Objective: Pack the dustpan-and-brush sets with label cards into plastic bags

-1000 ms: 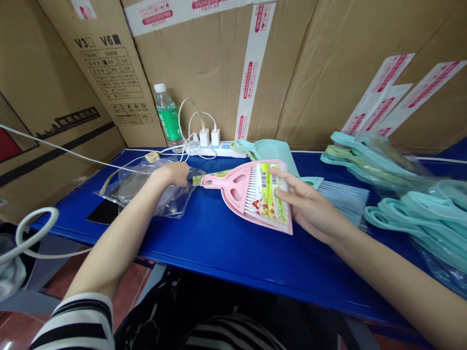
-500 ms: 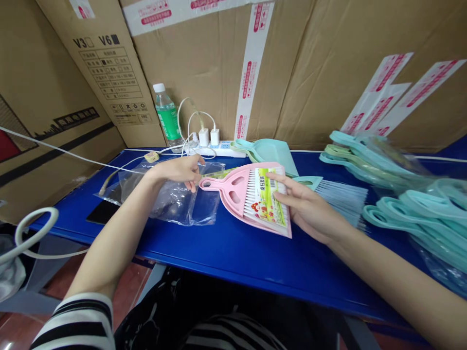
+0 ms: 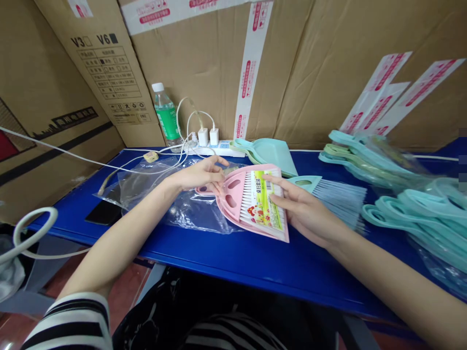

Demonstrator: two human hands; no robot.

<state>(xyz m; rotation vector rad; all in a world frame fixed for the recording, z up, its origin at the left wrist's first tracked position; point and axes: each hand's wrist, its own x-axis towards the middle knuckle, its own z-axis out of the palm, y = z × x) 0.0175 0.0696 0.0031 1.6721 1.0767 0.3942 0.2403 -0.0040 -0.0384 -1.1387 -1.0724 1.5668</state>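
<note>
My right hand (image 3: pixel 301 206) grips the wide end of a pink dustpan and brush set (image 3: pixel 231 194), thumb on top of its printed card label (image 3: pixel 265 194). The brush lies in the pan, white bristles towards my right hand, and the handle end points left. At that handle end is my left hand (image 3: pixel 206 175), fingers bent and pinched on the edge of a clear plastic bag (image 3: pixel 197 211). The thin film reaches around the handle and under the pan's left side; its exact edge is hard to see.
Behind the set lie a mint dustpan (image 3: pixel 273 153) and a mint brush (image 3: pixel 339 194). Stacked mint dustpans (image 3: pixel 412 218) fill the right side. A green-labelled bottle (image 3: pixel 168 119), a power strip (image 3: pixel 222 149) with cables, and a black phone (image 3: pixel 104 212) are at left. Cardboard boxes (image 3: pixel 204 63) wall the back.
My left hand has moved right, onto the handle end of the pink set, and the clear bag has been drawn right with it. My right hand keeps its grip.
</note>
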